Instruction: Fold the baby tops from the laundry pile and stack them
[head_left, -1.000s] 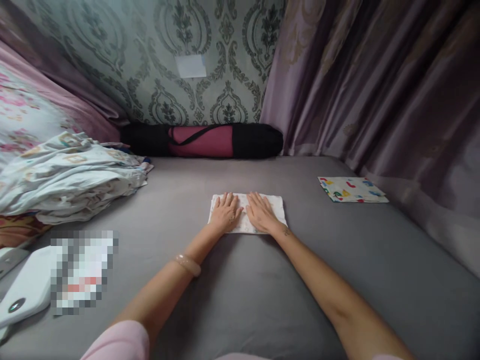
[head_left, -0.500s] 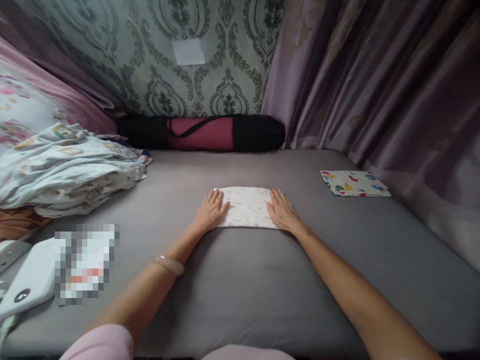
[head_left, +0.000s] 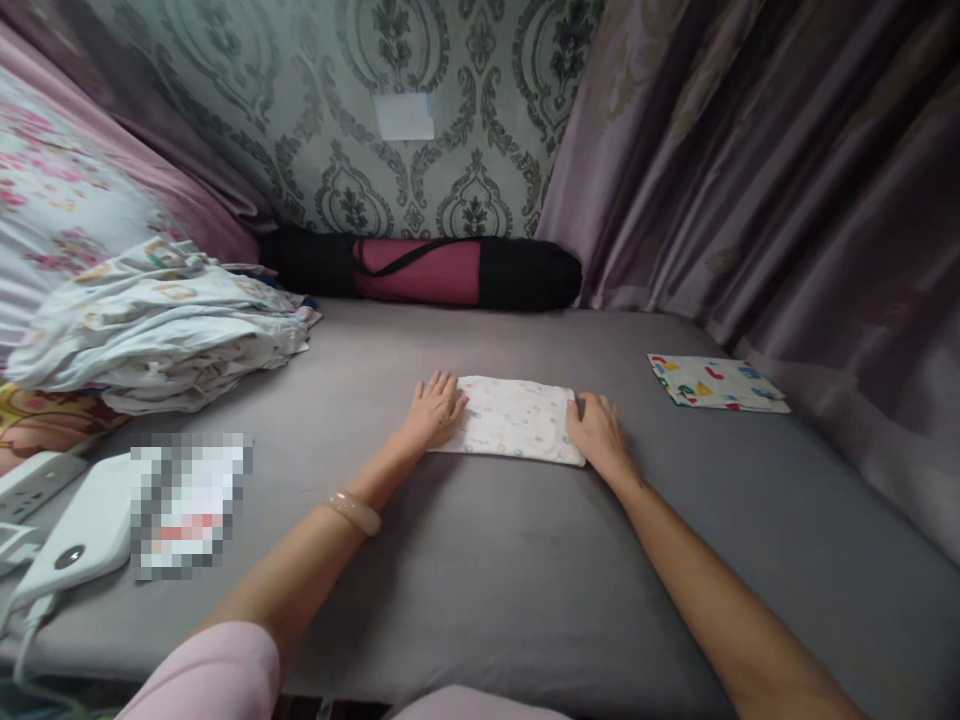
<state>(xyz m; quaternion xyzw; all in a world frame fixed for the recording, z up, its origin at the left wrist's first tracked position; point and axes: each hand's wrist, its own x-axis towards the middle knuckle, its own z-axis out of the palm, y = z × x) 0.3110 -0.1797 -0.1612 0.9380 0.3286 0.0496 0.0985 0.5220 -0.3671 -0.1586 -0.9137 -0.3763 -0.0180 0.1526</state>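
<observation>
A folded white cloth (head_left: 517,420) with a small faint print lies flat on the grey sheet (head_left: 480,560), between my hands. My left hand (head_left: 436,410) rests on its left edge, palm down with the fingers spread. At the right edge of the cloth is my right hand (head_left: 598,430), its fingers bent and the thumb against the edge; whether it pinches the fabric is too small to tell. A second folded cloth (head_left: 718,384), with colourful shapes, lies farther right, untouched.
A pile of crumpled light cloths (head_left: 165,325) sits at the left. Nearer are a white power bank (head_left: 97,530) with a cable, a power strip (head_left: 37,485) and a blurred packet (head_left: 195,510). A black and red rolled bag (head_left: 420,270) lies along the wall.
My right hand has gone from lying flat on the cloth to bent fingers at its right edge. My left hand remains flat on the cloth's left edge. The view has shifted slightly.
</observation>
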